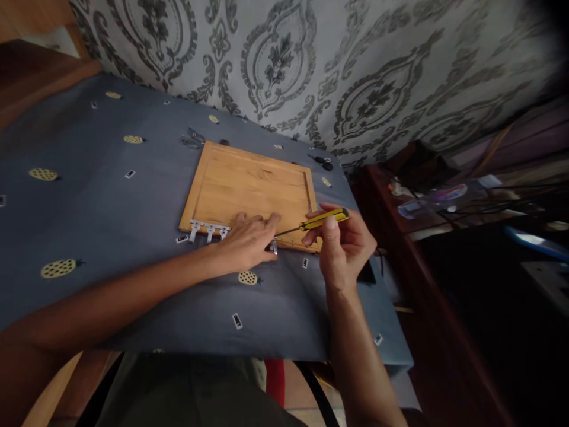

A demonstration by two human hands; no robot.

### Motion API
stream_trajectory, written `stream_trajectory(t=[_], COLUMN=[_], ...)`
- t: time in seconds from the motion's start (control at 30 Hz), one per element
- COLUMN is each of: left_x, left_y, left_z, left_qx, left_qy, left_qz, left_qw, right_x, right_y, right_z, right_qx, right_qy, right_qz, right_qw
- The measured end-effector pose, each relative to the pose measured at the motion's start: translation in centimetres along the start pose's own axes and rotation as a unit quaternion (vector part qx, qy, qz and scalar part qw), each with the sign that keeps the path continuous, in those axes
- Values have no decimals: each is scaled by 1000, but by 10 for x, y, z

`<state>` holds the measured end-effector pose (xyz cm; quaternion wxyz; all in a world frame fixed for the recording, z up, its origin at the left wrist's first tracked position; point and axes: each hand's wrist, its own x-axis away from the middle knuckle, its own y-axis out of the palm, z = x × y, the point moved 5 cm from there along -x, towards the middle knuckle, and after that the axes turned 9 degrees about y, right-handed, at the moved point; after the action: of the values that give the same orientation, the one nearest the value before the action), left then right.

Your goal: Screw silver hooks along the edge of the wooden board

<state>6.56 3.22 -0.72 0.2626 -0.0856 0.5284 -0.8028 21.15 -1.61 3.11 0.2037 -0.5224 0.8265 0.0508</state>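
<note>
A wooden board (249, 184) with a raised rim lies flat on the cloth-covered table. Along its near edge runs a silver metal hook rail (210, 230) with several hooks; its middle is covered by my hand. My left hand (246, 243) presses down over the rail, fingers bent on the wood and thumb beside the hook at the right end. In my right hand (342, 249) is a yellow and black screwdriver (323, 219), gripped by its handle. Its thin shaft points left, and the tip reaches the rail beside my left fingers; whether it sits in a screw is too small to tell.
Grey pliers (193, 138) lie beyond the board's far left corner. A black-handled tool (324, 162) rests past the far right corner. The blue tablecloth (98, 207) meets a patterned curtain (284, 65). Right of the table stands a dark red cabinet (427, 308) with clutter.
</note>
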Motion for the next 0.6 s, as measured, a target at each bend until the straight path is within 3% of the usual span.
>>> stream_trajectory(t=[0.6], left_x=[0], left_y=[0], left_z=[1], left_qx=[-3], left_qy=[-8], left_qz=[-13], left_qw=[1000], right_x=[-1], right_y=[2], right_z=[-1], right_qx=[2], right_qy=[-1], right_qz=[-18], right_qw=[1000])
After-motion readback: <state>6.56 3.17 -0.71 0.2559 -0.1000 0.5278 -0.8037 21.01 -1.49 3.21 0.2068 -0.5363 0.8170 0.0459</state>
